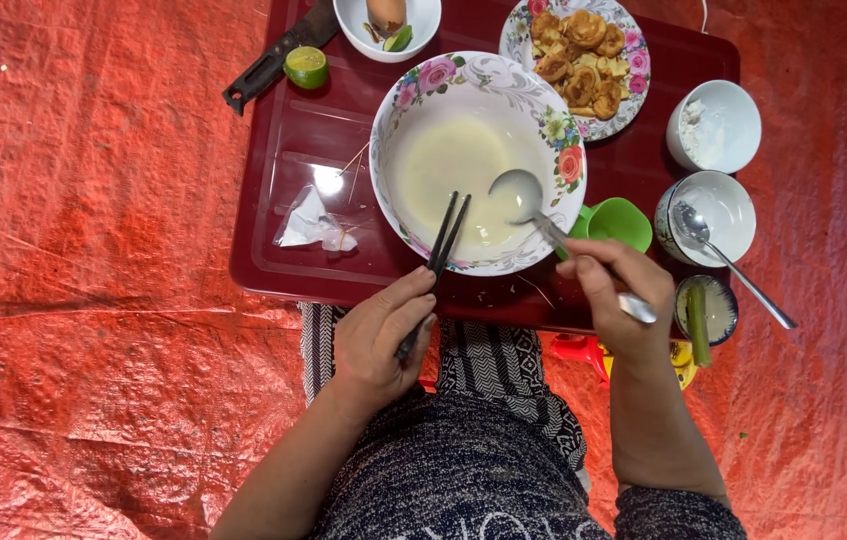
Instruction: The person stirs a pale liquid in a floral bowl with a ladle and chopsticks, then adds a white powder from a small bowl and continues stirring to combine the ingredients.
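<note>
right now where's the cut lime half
In the head view, the lime half sits at the red tray's far left corner, beside the black-handled knife and a small white bowl.

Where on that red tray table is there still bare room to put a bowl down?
The widest bare patch on the tray table lies left of the big floral bowl, between the halved lime and the crumpled plastic wrapper. A narrow strip runs along the near edge under the wrapper. The right side is crowded: fried-food plate, white bowls, green cup.

Bright, sharp, glare on red table (283, 150)
</note>
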